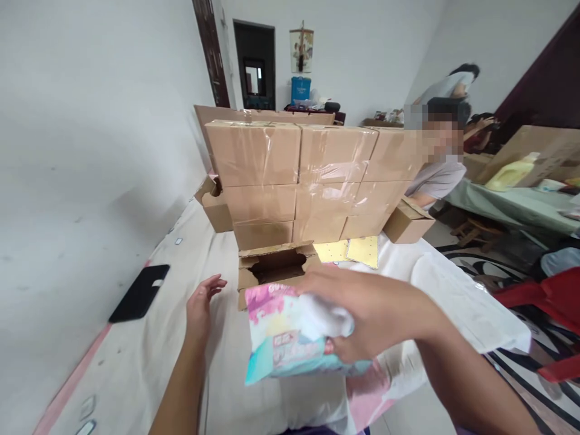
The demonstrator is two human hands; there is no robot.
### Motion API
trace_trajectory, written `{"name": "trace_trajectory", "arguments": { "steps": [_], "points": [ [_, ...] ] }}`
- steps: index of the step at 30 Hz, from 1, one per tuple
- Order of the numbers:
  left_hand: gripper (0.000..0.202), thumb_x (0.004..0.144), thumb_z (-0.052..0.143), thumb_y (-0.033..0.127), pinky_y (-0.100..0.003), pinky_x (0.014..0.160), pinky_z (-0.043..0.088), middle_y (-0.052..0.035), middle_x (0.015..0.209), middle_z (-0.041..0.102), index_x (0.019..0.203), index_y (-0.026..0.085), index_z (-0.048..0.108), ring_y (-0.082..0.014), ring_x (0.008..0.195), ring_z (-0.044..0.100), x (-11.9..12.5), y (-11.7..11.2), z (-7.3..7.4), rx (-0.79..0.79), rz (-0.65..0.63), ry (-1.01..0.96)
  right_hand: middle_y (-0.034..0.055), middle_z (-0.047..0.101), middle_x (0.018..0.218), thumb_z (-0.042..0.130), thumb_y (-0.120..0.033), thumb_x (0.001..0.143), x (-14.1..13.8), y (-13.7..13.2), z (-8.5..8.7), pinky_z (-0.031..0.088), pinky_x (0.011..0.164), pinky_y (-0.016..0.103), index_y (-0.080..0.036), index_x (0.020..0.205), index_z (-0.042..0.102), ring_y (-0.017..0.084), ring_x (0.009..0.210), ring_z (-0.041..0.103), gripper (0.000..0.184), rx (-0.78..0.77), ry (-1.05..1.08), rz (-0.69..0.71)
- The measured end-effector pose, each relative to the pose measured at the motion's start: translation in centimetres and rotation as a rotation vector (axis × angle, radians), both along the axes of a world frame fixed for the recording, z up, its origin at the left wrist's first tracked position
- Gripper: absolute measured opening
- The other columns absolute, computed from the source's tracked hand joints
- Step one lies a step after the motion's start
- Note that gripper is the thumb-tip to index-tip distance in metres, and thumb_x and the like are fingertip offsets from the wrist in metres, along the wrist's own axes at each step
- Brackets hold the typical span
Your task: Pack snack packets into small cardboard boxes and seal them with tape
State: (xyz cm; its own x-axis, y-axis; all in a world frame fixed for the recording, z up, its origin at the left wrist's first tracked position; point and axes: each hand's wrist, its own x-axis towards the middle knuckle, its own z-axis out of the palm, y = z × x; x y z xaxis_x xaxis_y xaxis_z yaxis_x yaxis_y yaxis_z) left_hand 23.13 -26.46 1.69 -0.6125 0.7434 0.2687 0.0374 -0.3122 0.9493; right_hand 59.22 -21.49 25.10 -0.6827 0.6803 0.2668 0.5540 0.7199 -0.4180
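Cloth-covered table (226,362), open carton (248,278), stacked boxes (327,202), yellow sheets (364,249)

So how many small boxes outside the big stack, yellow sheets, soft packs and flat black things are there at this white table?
Small separate cardboard boxes: 3
Yellow sheets: 2
Pastel soft pack, in the right hand: 1
Flat black panel: 1
Total: 7

1. Soft pack (285,347): upper right covered by the right hand (357,308); small lettering blurred (illegible).
2. Open carton (249,279): lower front hidden behind the pack; interior too dark to tell.
3. Red chair (564,296): cut off by right edge.
4. Person (441,180): partly hidden behind stacked cartons (333,175).
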Motion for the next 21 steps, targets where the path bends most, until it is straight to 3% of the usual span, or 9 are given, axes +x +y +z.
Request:
{"name": "trace_trajectory", "arguments": {
  "steps": [3,6,8,10,12,14,16,18,21],
  "points": [
    [0.042,0.096,0.048,0.049,-0.036,0.086,0.052,-0.0084,0.096,0.072,0.11,0.016,0.071,-0.0232,0.095,0.066,0.5,-0.4,0.8,0.001,0.053,0.107,0.0038,0.064,0.105,0.064,-0.032,0.088,1.7,3.0,2.3,0.049,0.075,0.03,-0.018,0.1,0.068,0.015,0.089,0.063,0.019,0.019,-0.183,0.083],
    [0.032,0.095,0.052,0.044,-0.038,0.085,0.052,-0.0081,0.091,0.072,0.096,0.019,0.073,-0.0245,0.09,0.066,1.0,-0.3,3.4,0.084,0.088,0.387,0.004,0.064,0.107,0.052,-0.031,0.097,0.7,5.5,4.9,0.048,0.077,0.03,-0.016,0.102,0.068,0.014,0.09,0.064,0.023,0.158,-0.211,0.046],
    [0.027,0.093,0.056,0.041,-0.039,0.088,0.051,-0.0082,0.091,0.073,0.088,0.021,0.073,-0.0249,0.091,0.067,1.2,0.5,6.2,0.123,-0.019,0.682,0.0049,0.063,0.11,0.048,-0.032,0.1,-1.2,6.0,6.7,0.048,0.078,0.031,-0.016,0.105,0.067,0.015,0.093,0.064,0.026,0.197,-0.203,0.053],
    [0.024,0.091,0.062,0.044,-0.041,0.099,0.047,-0.0073,0.099,0.075,0.088,0.024,0.075,-0.0258,0.101,0.067,1.3,1.8,9.2,0.053,-0.216,0.986,0.0058,0.062,0.115,0.057,-0.033,0.097,-3.4,5.8,8.1,0.048,0.078,0.031,-0.017,0.111,0.066,0.018,0.096,0.064,0.024,0.181,-0.196,0.139],
    [0.034,0.087,0.067,0.053,-0.045,0.111,0.04,-0.0064,0.124,0.071,0.106,0.027,0.075,-0.0301,0.124,0.059,1.3,3.2,11.9,-0.087,-0.4,1.175,0.0065,0.061,0.118,0.072,-0.031,0.086,-5.2,5.5,8.7,0.048,0.075,0.031,-0.02,0.118,0.063,0.022,0.095,0.062,0.036,0.176,-0.18,0.263],
    [0.057,0.079,0.072,0.062,-0.048,0.116,0.036,-0.0049,0.15,0.055,0.126,0.03,0.068,-0.0351,0.141,0.044,1.2,4.3,13.7,-0.211,-0.486,1.218,0.0071,0.06,0.118,0.079,-0.027,0.076,-6.4,5.4,8.3,0.048,0.072,0.031,-0.023,0.124,0.058,0.025,0.095,0.061,0.053,0.208,-0.15,0.345],
    [0.064,0.076,0.073,0.065,-0.049,0.115,0.038,-0.0031,0.158,0.045,0.131,0.032,0.066,-0.0369,0.144,0.04,1.3,5.1,14.4,-0.299,-0.534,1.183,0.0076,0.06,0.116,0.078,-0.025,0.074,-7.2,5.7,7.0,0.048,0.072,0.032,-0.022,0.126,0.055,0.026,0.096,0.059,0.057,0.228,-0.095,0.361],
    [0.05,0.08,0.07,0.061,-0.046,0.111,0.043,-0.002,0.148,0.057,0.121,0.032,0.071,-0.0341,0.137,0.05,1.5,5.6,14.2,-0.319,-0.596,1.128,0.0082,0.059,0.116,0.075,-0.025,0.076,-7.9,6.2,5.2,0.048,0.075,0.033,-0.022,0.127,0.053,0.026,0.099,0.058,0.056,0.215,-0.009,0.363],
    [0.032,0.085,0.067,0.05,-0.039,0.099,0.051,-0.0014,0.121,0.073,0.109,0.029,0.074,-0.0283,0.117,0.064,1.6,6.0,13.1,-0.206,-0.632,1.053,0.009,0.057,0.119,0.073,-0.024,0.076,-9.4,7.1,2.1,0.05,0.082,0.035,-0.022,0.128,0.05,0.026,0.105,0.056,0.056,0.172,0.132,0.4]
  ]
}}
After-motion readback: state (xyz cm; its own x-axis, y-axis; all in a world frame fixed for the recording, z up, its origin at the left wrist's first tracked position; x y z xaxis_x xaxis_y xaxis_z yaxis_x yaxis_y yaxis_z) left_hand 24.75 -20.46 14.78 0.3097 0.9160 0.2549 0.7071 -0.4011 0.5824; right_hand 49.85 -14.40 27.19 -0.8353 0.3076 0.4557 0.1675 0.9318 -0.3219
